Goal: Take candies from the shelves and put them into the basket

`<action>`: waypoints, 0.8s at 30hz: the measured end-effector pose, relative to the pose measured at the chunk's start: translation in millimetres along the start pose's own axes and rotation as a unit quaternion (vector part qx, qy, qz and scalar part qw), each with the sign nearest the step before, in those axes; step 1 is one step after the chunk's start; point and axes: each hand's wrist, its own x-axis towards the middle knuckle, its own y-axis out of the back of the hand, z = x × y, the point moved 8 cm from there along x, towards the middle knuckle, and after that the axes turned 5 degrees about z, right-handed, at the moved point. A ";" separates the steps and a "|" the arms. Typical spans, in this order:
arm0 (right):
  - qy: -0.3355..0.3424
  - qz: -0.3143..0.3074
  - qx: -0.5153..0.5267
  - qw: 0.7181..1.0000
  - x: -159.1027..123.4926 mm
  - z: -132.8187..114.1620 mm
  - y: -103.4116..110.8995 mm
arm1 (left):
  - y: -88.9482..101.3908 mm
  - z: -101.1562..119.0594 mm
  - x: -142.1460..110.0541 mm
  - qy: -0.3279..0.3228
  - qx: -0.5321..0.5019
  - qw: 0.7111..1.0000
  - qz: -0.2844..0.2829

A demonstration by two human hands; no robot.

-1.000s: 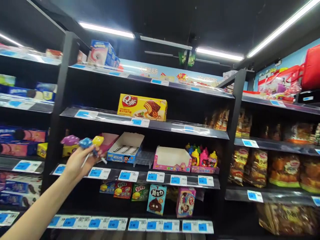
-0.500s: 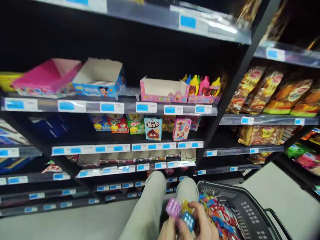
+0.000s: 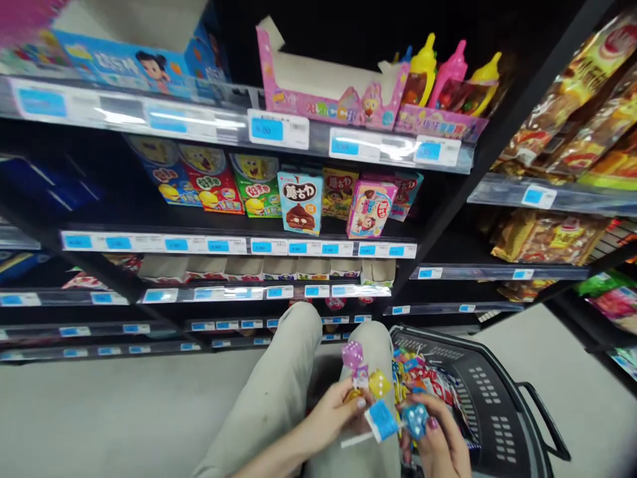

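Low in the head view, over my knees, my left hand point(image 3: 338, 408) is closed on a purple die-shaped candy point(image 3: 353, 354) and a yellow die-shaped candy point(image 3: 379, 384). Their lower parts are partly hidden by the fingers. To the right, my right hand point(image 3: 442, 435) grips a blue die-shaped candy point(image 3: 415, 420) between thumb and fingers. A small blue-and-white wrapper or label point(image 3: 381, 420) shows between the two hands; which candy it belongs to I cannot tell.
A dark shopping basket point(image 3: 490, 398) holding colourful candy packets point(image 3: 438, 382) stands at my right knee. Ahead are shelves with a pink display box point(image 3: 323, 106), snack boxes point(image 3: 300, 202) and bottle-shaped candies point(image 3: 450, 73). Bagged bread point(image 3: 552, 239) lies on the right-hand shelves.
My hands have drawn apart from being close together. The blue candy has moved right with my right hand, away from the purple and yellow ones. The shelf appears larger and higher in view.
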 end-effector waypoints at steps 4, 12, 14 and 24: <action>-0.035 -0.031 0.045 0.998 5.0 23.8 14.9 | 2.0 -12.6 3.8 0.064 -0.009 0.998 -0.019; -0.028 -0.081 -0.091 0.992 3.3 36.0 17.9 | -9.8 -14.2 -3.7 0.074 0.045 0.996 -0.019; -0.003 -0.102 -0.087 0.991 4.5 31.3 11.8 | -12.1 -17.1 -3.5 0.095 0.062 0.993 -0.040; 0.106 -0.102 -0.070 0.987 7.8 21.3 14.9 | -11.3 -22.4 -3.6 0.157 0.110 0.981 -0.039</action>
